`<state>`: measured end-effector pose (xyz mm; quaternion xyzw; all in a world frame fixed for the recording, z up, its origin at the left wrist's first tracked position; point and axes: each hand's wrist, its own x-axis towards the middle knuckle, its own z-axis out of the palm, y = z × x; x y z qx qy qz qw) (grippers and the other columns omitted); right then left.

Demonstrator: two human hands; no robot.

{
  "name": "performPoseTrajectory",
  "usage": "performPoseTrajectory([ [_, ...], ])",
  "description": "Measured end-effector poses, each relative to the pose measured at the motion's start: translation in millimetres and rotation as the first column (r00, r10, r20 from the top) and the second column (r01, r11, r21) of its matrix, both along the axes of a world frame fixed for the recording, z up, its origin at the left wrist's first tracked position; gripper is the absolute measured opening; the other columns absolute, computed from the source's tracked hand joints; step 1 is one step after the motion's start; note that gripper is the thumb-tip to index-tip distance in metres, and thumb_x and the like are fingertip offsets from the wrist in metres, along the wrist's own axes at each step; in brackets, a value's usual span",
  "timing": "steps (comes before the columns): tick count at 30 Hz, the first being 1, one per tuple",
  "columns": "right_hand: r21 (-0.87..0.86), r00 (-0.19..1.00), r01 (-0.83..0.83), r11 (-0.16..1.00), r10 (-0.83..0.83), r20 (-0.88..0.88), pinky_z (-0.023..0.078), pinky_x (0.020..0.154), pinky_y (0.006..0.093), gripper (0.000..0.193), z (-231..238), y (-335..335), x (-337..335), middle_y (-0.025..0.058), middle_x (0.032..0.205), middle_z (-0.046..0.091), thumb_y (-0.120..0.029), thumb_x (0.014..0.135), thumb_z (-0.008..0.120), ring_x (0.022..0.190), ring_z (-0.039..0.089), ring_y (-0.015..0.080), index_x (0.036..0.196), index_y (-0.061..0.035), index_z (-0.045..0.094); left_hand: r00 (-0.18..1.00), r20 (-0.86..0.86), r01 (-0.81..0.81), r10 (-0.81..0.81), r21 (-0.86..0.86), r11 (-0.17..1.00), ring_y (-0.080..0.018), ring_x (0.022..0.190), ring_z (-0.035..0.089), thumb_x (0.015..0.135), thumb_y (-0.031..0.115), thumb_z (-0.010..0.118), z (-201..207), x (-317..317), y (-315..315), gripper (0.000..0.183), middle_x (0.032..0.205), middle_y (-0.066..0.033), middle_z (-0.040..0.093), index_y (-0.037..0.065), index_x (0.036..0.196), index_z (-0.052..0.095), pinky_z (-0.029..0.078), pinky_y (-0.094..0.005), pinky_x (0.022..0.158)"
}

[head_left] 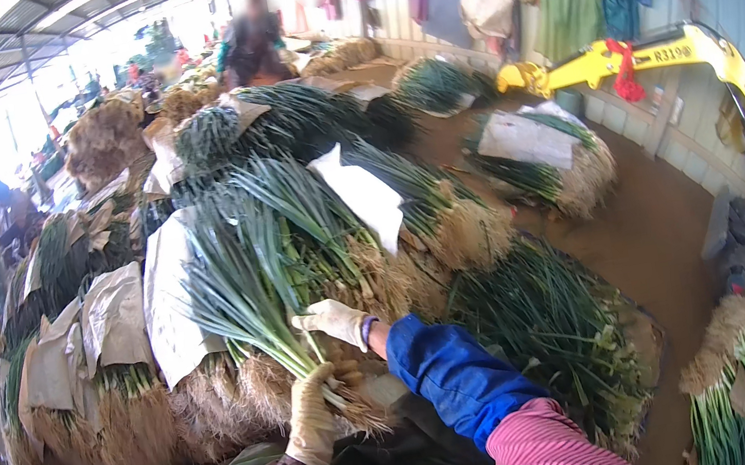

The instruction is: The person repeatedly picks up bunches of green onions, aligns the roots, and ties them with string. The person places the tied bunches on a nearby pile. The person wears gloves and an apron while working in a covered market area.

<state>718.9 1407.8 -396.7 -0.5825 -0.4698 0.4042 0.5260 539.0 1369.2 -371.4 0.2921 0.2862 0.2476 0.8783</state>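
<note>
My left hand, in a pale work glove, is closed round the lower stalks of a bunch of green onions. Their long green leaves fan up and to the left, and the stringy roots hang out to the right below the hand. My right hand, gloved too, lies against the right side of this bunch with its fingers pinched at a stalk; the fingertips are partly hidden. Just beyond both hands, more green onions stand piled with their roots toward me.
Stacked bundles covered with tan sheets fill the left. A green onion heap lies right of my arm. Farther right are a covered bundle, a yellow machine arm and a lower bundle. A person stands far back; cloths hang on the wall.
</note>
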Motion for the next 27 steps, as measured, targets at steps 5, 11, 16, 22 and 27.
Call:
performPoseTrajectory([
  [5, -0.116, 0.869, -0.014, 0.993, 0.069, 0.489, 0.048, 0.083, 0.045, 0.047, 24.1, 1.1, -15.9, 0.0241, 0.097, 0.068, -0.043, 0.088, 0.054, 0.095, 0.064, 0.0403, 0.097, 0.0007, 0.069, 0.998, 0.064, 0.026, -0.022, -0.062, 0.998, -0.0262, 0.07, 0.062, 0.087, 0.008, 0.059, 13.5, -7.3, 0.3, 0.014, 0.074, -0.012, 0.061, 0.0, 0.076, 0.056, 0.055, -0.0364, 0.067],
  [11, -0.173, 0.751, 0.188, 0.967, -0.028, 0.659, 0.05, 0.081, 0.0456, 0.042, 52.8, -17.8, -27.8, 0.0185, 0.093, 0.069, -0.045, 0.083, 0.059, 0.091, 0.066, 0.0363, 0.094, -0.0056, 0.069, 0.994, -0.105, -0.022, 0.032, 0.088, 0.996, -0.0245, 0.067, 0.06, 0.088, 0.008, 0.057, 5.9, -4.9, -3.6, 0.014, 0.075, -0.0133, 0.059, -0.001, 0.078, 0.054, 0.053, -0.0339, 0.063],
  [16, -0.046, 0.603, 0.222, 0.974, -0.1, 0.791, 0.051, 0.077, 0.0459, 0.032, 40.2, -8.1, -29.3, 0.0168, 0.087, 0.069, -0.037, 0.079, 0.061, 0.086, 0.067, 0.036, 0.085, -0.0072, 0.07, 0.991, -0.134, -0.004, 0.015, 0.079, 0.997, -0.023, 0.064, 0.059, 0.087, 0.007, 0.057, -2.3, -2.5, -1.5, 0.01, 0.073, -0.0112, 0.059, -0.002, 0.082, 0.054, 0.052, -0.0324, 0.059],
  [22, -0.102, 0.822, 0.077, 0.992, -0.005, 0.57, 0.05, 0.08, 0.0451, 0.038, 45.9, -10.5, -13.3, 0.0189, 0.09, 0.068, -0.04, 0.082, 0.06, 0.088, 0.065, 0.0366, 0.094, -0.0051, 0.07, 0.998, 0.035, -0.045, 0.048, -0.087, 0.995, -0.0201, 0.061, 0.056, 0.088, 0.006, 0.054, -0.9, -1.6, 2.1, 0.008, 0.072, -0.0093, 0.057, -0.001, 0.084, 0.053, 0.049, -0.0293, 0.054],
  [27, -0.015, 0.732, 0.121, 0.993, -0.079, 0.677, 0.05, 0.078, 0.046, 0.034, 64.4, -20.7, -41.0, 0.0156, 0.087, 0.069, -0.039, 0.086, 0.059, 0.086, 0.066, 0.0368, 0.089, -0.0061, 0.066, 0.99, 0.093, -0.089, 0.101, -0.126, 0.988, -0.0184, 0.058, 0.053, 0.089, 0.007, 0.053, -10.4, -8.6, 15.3, 0.007, 0.07, -0.0071, 0.053, 0.0, 0.086, 0.051, 0.047, -0.0287, 0.053],
])
